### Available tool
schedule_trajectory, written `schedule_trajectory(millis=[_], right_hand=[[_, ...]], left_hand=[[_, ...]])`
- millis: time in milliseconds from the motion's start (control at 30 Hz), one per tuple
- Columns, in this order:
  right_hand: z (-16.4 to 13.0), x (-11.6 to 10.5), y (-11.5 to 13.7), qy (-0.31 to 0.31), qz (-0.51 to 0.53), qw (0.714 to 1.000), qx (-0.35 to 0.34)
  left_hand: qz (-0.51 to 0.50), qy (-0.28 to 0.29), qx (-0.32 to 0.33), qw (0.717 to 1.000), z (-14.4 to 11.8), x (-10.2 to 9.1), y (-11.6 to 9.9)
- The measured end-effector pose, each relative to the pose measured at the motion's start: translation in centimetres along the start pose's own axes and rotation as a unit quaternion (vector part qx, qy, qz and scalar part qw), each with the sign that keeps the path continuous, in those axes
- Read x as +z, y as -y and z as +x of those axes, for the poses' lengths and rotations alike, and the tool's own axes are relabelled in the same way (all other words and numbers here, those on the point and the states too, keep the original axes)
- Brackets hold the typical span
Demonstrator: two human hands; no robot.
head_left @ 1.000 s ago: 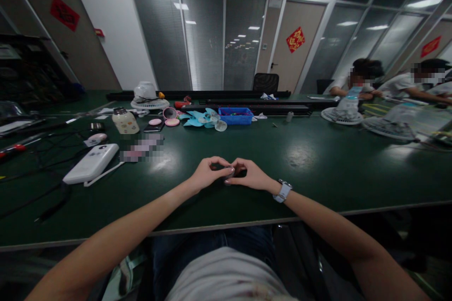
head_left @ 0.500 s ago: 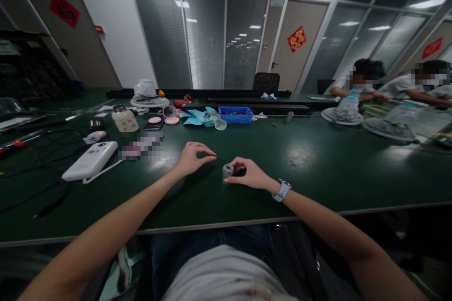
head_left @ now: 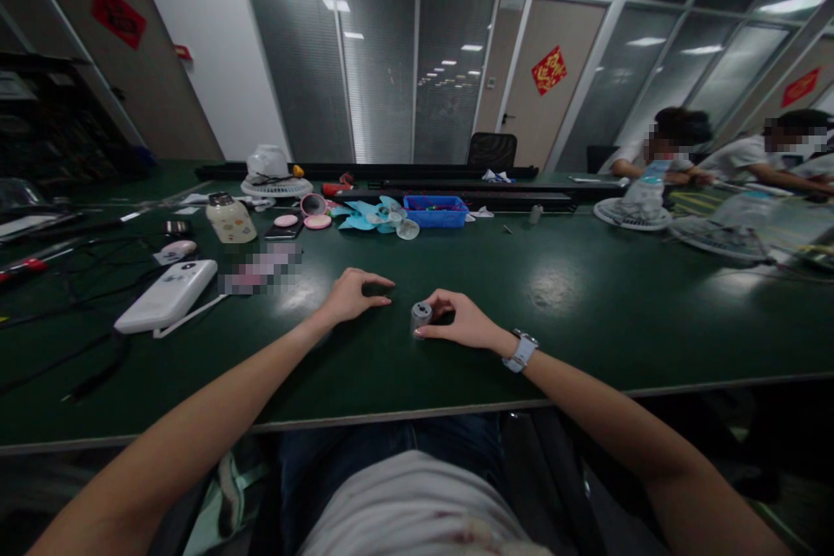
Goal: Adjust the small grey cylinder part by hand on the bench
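Observation:
A small silver cylinder that looks like a small electric motor (head_left: 420, 314) stands upright on the green table (head_left: 365, 369), its top with dark marks facing up. My right hand (head_left: 464, 319) is closed around its right side, thumb in front and fingers behind. A watch with a pale strap is on that wrist. To the left of the motor, and apart from it, my left hand (head_left: 352, 295) hovers over the table with thumb and forefinger spread. Nothing shows between its fingers.
A white power bank (head_left: 168, 295) with cables, a cream bottle (head_left: 231, 220), blue fan blades (head_left: 371, 215) and a blue basket (head_left: 435, 211) lie left and beyond. Fan parts (head_left: 635, 213) stand at right near two people. Another small cylinder (head_left: 535, 214) is farther back.
My left hand has drawn slightly left and down, away from the motor, and its thumb and forefinger have spread wider. My right hand and the motor have stayed put.

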State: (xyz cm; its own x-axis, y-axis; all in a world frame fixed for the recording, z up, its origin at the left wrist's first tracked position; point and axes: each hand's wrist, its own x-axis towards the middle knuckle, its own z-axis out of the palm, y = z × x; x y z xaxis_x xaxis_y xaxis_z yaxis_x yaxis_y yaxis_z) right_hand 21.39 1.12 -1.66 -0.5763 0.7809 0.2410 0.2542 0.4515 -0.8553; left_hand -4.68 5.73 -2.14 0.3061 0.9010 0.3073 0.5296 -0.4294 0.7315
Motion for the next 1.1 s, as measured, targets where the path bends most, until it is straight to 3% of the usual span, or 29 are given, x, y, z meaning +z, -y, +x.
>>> schedule_trajectory(millis=[167, 367, 533, 1100], right_hand=[[0.0, 0.0, -0.1, 0.001, 0.001, 1.0, -0.001], [0.1, 0.0, 0.0, 0.001, 0.006, 1.0, -0.003], [0.0, 0.0, 0.0, 0.005, 0.013, 1.0, -0.004], [0.0, 0.1, -0.5, 0.011, 0.027, 1.0, -0.009]], left_hand=[[-0.026, 0.034, 0.0, 0.999, -0.4, 0.5, -1.0], [-0.081, -0.027, 0.046, 0.995, -1.3, 1.8, -3.8], [-0.108, -0.04, 0.075, 0.991, -2.2, 3.4, -5.7], [-0.116, -0.026, 0.088, 0.989, -2.7, 4.2, -6.9]])
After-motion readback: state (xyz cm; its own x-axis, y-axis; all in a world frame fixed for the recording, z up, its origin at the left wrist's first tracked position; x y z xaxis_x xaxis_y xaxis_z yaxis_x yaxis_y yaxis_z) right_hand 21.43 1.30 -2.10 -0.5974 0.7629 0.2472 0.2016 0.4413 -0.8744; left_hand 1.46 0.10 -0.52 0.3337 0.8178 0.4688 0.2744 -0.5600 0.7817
